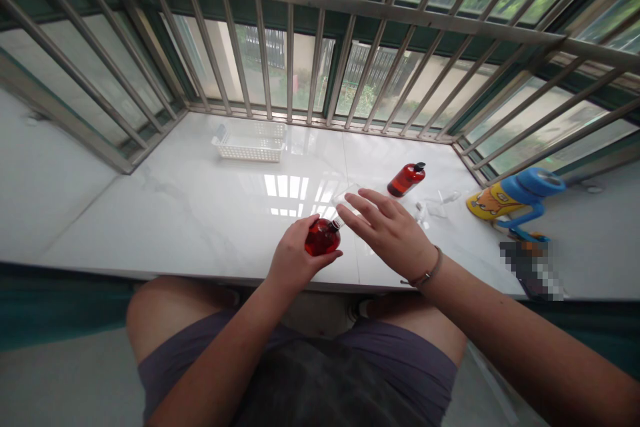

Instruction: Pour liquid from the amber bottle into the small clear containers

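Holding the red bottle (pixel 319 240), the left hand (pixel 296 248) has its fingers curled and hides part of its side; if the base touches the table (pixel 150 220), I cannot tell. The right hand (pixel 387 225) has fingers loosely extended near the neck. A clear thing (pixel 341 197) is hard to see there; whether they grip it is unclear.

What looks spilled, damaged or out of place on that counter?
No spill shows around the red bottle in the left hand. The small pieces beside the other bottle lie scattered. The oddest spot is the dark object at the right front edge of the counter: it's pixelated, so I can't identify it.
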`<state>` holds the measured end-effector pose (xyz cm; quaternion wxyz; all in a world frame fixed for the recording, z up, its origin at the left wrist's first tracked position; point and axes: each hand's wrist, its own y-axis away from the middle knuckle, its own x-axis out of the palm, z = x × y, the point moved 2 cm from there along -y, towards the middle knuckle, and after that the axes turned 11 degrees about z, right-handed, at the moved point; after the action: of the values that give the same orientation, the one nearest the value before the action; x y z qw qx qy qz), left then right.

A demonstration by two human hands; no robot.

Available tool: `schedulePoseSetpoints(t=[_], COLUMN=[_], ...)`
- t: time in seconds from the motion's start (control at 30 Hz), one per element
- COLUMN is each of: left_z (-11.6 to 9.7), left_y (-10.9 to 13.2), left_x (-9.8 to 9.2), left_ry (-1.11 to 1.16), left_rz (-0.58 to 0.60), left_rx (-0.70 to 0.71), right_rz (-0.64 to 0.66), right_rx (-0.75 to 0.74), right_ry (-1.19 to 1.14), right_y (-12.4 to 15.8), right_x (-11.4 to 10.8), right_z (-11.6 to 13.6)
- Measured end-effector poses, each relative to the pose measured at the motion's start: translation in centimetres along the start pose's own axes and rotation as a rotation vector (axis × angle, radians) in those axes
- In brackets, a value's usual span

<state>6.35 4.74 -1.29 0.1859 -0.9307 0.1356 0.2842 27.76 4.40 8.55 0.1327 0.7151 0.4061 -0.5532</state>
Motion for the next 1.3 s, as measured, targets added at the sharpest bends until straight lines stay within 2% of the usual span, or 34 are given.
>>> schedulePoseSetpoints(t=[1.3], left_z=[-0.5], left_y=[-0.55], left_x=[-0.07], left_ry=[0.044], left_rz=[-0.023], left_rx=[0.001], right_rz=[-0.009], right_rx=[-0.03], right_ry=[0.037], right_y=[-0.54], right_x=[-0.77], right_z=[-0.65])
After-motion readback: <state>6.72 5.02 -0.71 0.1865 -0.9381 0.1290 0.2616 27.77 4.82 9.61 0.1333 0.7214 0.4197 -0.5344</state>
